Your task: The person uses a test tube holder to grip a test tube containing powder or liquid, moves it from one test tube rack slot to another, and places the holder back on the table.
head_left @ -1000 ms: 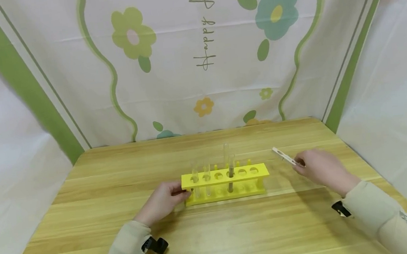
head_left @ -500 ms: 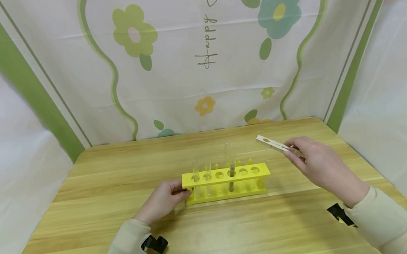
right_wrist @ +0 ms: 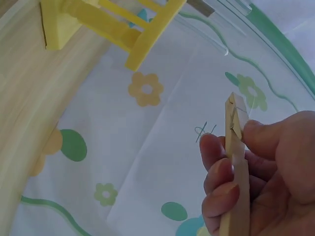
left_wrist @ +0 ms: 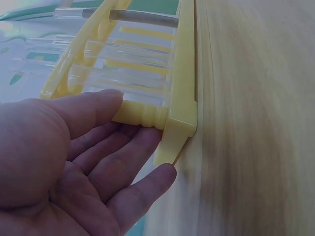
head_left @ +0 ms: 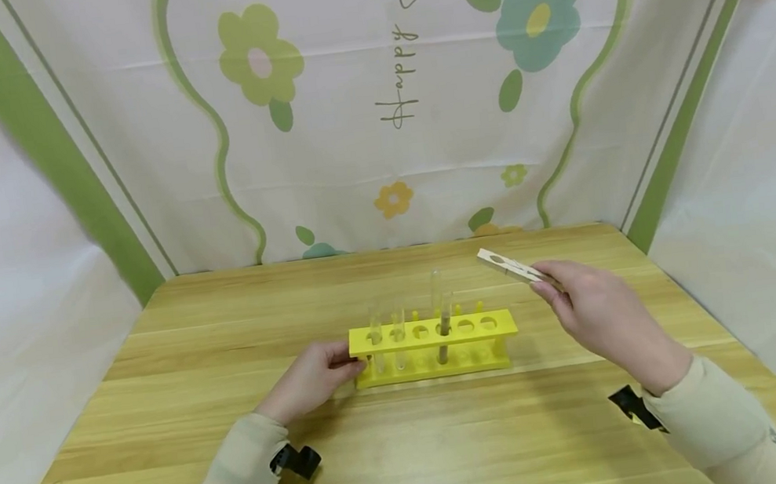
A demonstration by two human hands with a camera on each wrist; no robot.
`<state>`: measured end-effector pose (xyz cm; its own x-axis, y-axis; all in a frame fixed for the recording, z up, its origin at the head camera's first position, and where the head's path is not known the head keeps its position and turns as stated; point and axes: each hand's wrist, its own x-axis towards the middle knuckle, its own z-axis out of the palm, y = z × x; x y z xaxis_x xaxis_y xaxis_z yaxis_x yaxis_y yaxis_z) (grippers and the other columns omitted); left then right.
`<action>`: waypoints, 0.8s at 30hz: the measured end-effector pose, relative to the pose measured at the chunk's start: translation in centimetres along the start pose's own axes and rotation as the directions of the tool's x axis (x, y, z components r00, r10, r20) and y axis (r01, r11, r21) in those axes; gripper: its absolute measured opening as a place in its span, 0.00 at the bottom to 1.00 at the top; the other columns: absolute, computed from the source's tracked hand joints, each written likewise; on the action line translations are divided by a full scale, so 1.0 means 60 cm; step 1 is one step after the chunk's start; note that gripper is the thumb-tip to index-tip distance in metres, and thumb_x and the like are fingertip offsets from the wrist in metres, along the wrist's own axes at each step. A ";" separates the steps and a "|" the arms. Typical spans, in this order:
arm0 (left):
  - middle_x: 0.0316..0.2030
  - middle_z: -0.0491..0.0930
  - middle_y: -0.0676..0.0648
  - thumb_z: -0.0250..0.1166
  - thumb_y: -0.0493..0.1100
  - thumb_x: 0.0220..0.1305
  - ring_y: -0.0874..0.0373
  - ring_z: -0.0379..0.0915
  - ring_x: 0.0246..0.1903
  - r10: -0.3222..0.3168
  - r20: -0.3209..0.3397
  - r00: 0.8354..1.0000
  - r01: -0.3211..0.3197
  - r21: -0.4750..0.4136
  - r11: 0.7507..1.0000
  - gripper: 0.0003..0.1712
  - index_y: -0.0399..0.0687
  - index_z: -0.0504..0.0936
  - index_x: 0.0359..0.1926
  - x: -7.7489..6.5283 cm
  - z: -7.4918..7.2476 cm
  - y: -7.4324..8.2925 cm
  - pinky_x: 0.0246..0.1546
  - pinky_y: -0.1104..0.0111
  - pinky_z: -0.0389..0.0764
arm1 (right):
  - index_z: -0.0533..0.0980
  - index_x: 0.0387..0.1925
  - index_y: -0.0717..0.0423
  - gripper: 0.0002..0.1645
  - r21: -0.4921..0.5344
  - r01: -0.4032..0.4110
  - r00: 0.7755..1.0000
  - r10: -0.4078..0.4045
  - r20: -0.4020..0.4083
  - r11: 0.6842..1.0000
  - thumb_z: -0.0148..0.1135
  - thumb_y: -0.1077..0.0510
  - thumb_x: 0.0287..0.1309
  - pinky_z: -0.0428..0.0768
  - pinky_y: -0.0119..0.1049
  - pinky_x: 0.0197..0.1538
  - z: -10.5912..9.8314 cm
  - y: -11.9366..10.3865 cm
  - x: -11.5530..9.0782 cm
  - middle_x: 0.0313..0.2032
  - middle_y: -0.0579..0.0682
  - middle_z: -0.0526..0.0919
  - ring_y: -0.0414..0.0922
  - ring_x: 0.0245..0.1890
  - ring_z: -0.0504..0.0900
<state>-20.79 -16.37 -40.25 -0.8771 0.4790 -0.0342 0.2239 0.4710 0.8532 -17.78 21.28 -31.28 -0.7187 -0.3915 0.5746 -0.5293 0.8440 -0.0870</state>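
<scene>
A yellow test tube rack [head_left: 434, 338] stands on the wooden table. On its left side are two clear test tubes [head_left: 397, 321]; near the middle is a test tube with dark grey contents [head_left: 443, 335]. Another clear tube [head_left: 434, 284] rises behind that one. My left hand [head_left: 312, 382] holds the rack's left end, thumb and fingers around the end post [left_wrist: 140, 113] in the left wrist view. Raised to the right of the rack, my right hand [head_left: 605, 318] grips a wooden test tube holder [head_left: 507, 264], its jaw end pointing toward the back left.
Several drying pegs [head_left: 479, 306] line the rack's back. A flowered white cloth [head_left: 347, 120] hangs behind the table [head_left: 395, 446], with plain white cloth at both sides. Black camera mounts [head_left: 297, 462] sit on both wrists.
My right hand has lifted the test tube holder and brought it left and farther back, nearer the rack. The left hand has stayed on the rack's end.
</scene>
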 end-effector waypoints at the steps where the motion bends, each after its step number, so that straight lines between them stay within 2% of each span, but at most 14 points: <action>1: 0.47 0.79 0.51 0.59 0.43 0.64 0.60 0.74 0.45 -0.002 0.000 1.000 0.002 0.001 1.000 0.16 0.57 0.77 0.53 0.004 0.001 -0.008 0.43 0.64 0.75 | 0.76 0.42 0.65 0.13 0.003 0.002 1.000 -0.002 0.001 1.000 0.62 0.62 0.56 0.73 0.38 0.25 0.002 -0.001 0.001 0.27 0.50 0.79 0.40 0.20 0.71; 4: 0.46 0.79 0.55 0.60 0.46 0.63 0.63 0.74 0.44 -0.004 -0.004 1.000 0.004 0.009 1.000 0.16 0.61 0.77 0.52 0.008 0.001 -0.019 0.43 0.65 0.75 | 0.76 0.41 0.64 0.12 0.004 0.016 1.000 -0.016 -0.001 1.000 0.62 0.63 0.55 0.77 0.43 0.29 0.008 -0.006 0.005 0.31 0.52 0.80 0.46 0.26 0.78; 8: 0.46 0.79 0.55 0.60 0.47 0.63 0.64 0.74 0.44 0.002 -0.003 1.000 -0.002 0.007 1.000 0.16 0.62 0.77 0.52 0.007 0.000 -0.019 0.43 0.67 0.75 | 0.76 0.41 0.62 0.12 -0.003 0.038 0.999 -0.038 -0.015 0.999 0.62 0.61 0.55 0.78 0.43 0.32 0.015 -0.014 0.013 0.33 0.51 0.81 0.48 0.31 0.80; 24: 0.46 0.79 0.55 0.59 0.47 0.64 0.65 0.74 0.43 0.019 0.003 1.000 -0.019 0.027 0.999 0.16 0.62 0.77 0.52 0.006 -0.001 -0.019 0.41 0.69 0.76 | 0.80 0.39 0.61 0.12 0.009 0.132 0.986 -0.130 -0.104 0.991 0.66 0.61 0.51 0.79 0.41 0.29 0.038 -0.036 0.028 0.30 0.50 0.83 0.47 0.28 0.82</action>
<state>-21.36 -16.76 -41.18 -0.8714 0.4901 -0.0199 0.2520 0.4821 0.8391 -18.87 17.98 -31.98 -0.5929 -0.4575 0.6627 -0.6231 0.7820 -0.0176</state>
